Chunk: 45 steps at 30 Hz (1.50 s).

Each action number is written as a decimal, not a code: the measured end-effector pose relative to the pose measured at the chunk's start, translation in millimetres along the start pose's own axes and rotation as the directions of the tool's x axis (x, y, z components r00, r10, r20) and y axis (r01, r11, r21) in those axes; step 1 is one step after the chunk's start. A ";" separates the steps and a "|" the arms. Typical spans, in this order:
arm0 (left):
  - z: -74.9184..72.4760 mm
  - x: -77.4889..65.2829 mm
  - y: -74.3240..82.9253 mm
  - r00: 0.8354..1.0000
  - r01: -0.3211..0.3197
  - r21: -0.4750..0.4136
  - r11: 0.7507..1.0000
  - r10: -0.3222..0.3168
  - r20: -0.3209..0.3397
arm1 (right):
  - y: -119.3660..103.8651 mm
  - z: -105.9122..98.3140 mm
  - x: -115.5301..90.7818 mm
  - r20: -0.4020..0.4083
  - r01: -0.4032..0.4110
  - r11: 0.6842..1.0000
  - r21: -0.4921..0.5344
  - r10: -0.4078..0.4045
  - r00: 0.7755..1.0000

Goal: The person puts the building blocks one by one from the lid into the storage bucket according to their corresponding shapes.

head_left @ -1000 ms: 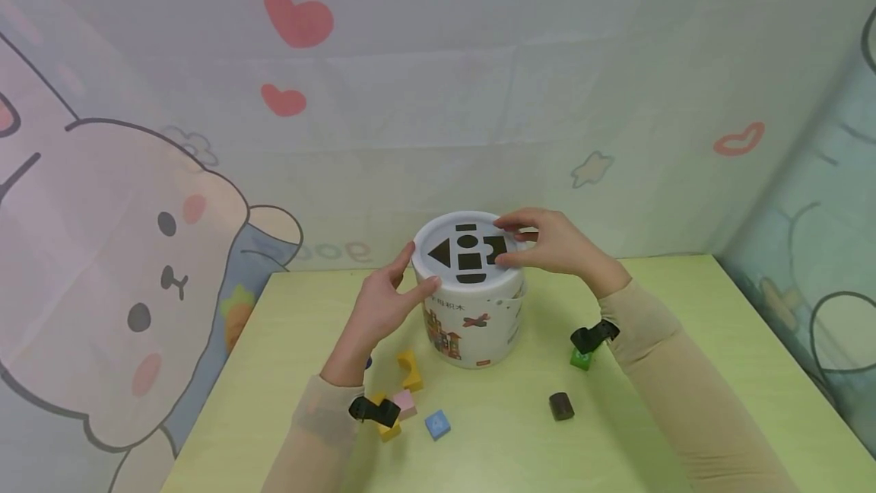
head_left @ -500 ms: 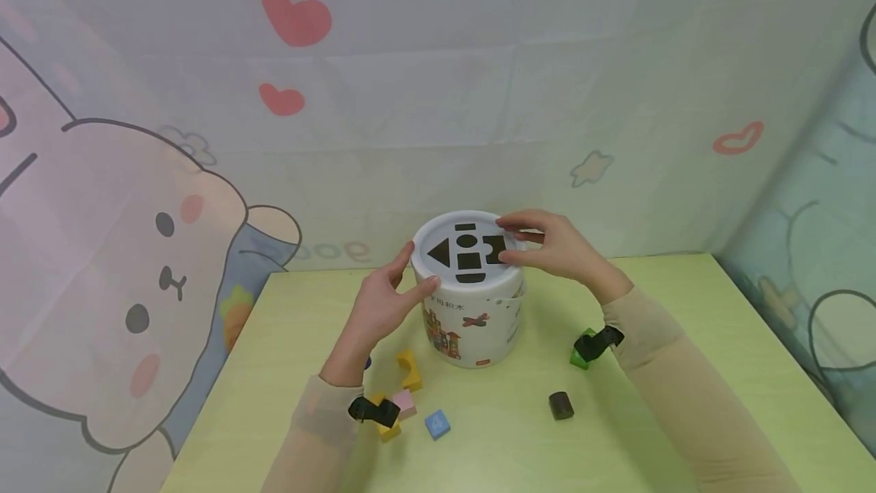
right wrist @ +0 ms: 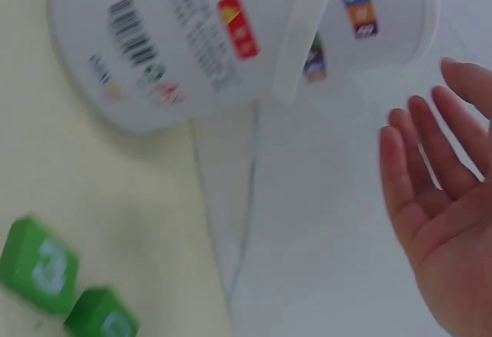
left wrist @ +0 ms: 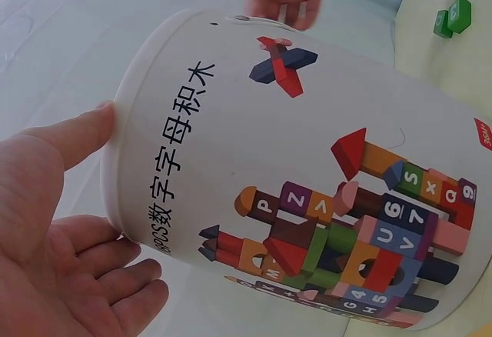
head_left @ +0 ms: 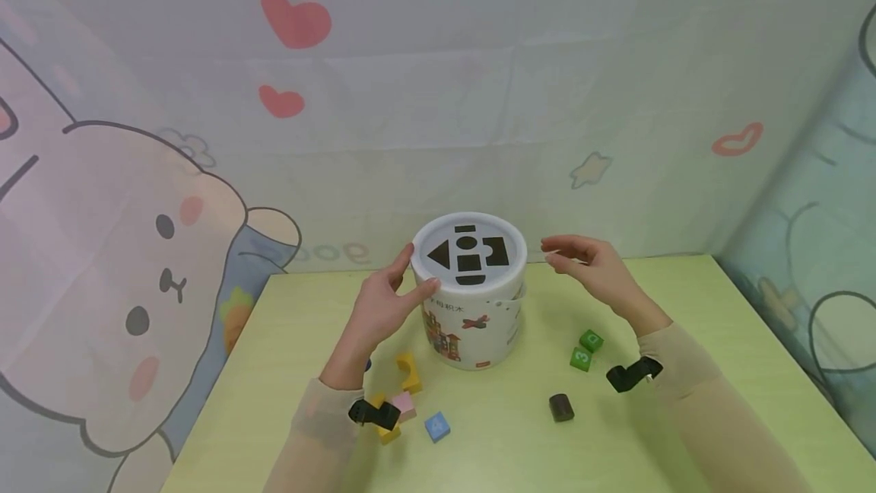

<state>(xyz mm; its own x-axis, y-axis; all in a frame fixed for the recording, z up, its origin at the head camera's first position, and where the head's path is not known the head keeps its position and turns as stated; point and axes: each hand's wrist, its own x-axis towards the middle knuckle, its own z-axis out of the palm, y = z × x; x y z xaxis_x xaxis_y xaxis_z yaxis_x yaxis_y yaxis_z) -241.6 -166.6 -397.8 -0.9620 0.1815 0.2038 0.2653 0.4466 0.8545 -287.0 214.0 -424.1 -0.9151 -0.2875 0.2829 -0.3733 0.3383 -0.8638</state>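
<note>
A white bucket [head_left: 503, 333] printed with toy-block pictures stands upright in the middle of the table. Its lid [head_left: 438, 233] has several shaped cutouts, among them a triangle, an oval and squares. My left hand [head_left: 380, 301] rests against the lid's left side. In the left wrist view its thumb [left wrist: 84, 133] touches the rim, while the other fingers lie loosely at the bucket's edge. Off to the bucket's right, my right hand [head_left: 597, 274] is in the air with nothing in it, its fingers relaxed and apart from the lid.
Two green blocks [head_left: 581, 359] lie right of the bucket, and a dark brown cylinder [head_left: 561, 407] is nearer the front. Around the left wrist are a yellow arch block [head_left: 411, 373], a pink block [head_left: 404, 405] and a blue block [head_left: 437, 426]. A printed cloth [head_left: 438, 135] hangs behind.
My right hand has left the lid and moved right and slightly down, uncovering the lid's right side and both green blocks. The left hand and bucket stay where they were.
</note>
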 end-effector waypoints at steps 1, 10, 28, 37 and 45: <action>0.2 -0.1 0.0 1.000 -0.001 -0.002 1.000 0.001 0.001 | 6.6 -2.5 -4.8 0.027 -0.031 0.999 -0.009 0.031 0.999; -1.2 0.4 -1.2 1.000 0.011 0.006 1.000 -0.011 -0.006 | 70.0 -16.3 -40.2 0.194 -0.155 0.986 -0.066 0.165 0.967; -4.0 0.3 -2.7 1.000 0.007 0.027 1.000 -0.007 -0.009 | 128.7 -29.7 -68.0 0.313 -0.242 0.970 -0.039 0.241 0.919; -3.3 -0.8 -4.1 1.000 0.006 0.021 1.000 -0.006 -0.005 | 125.9 -31.5 -71.0 0.350 -0.222 0.970 -0.102 0.244 0.904; -3.4 -0.2 -4.3 1.000 0.004 0.011 1.000 -0.004 -0.004 | 132.4 -31.3 -71.8 0.354 -0.168 0.980 -0.110 0.197 0.914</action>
<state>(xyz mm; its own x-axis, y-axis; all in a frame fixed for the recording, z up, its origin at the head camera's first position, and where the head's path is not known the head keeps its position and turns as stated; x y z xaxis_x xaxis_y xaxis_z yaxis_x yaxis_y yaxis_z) -242.8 -171.5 -399.9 -0.9633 0.1759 0.2027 0.2623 0.4570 0.8499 -275.5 307.5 -545.7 -0.8559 -0.5138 -0.0588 -0.2290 0.4785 -0.8477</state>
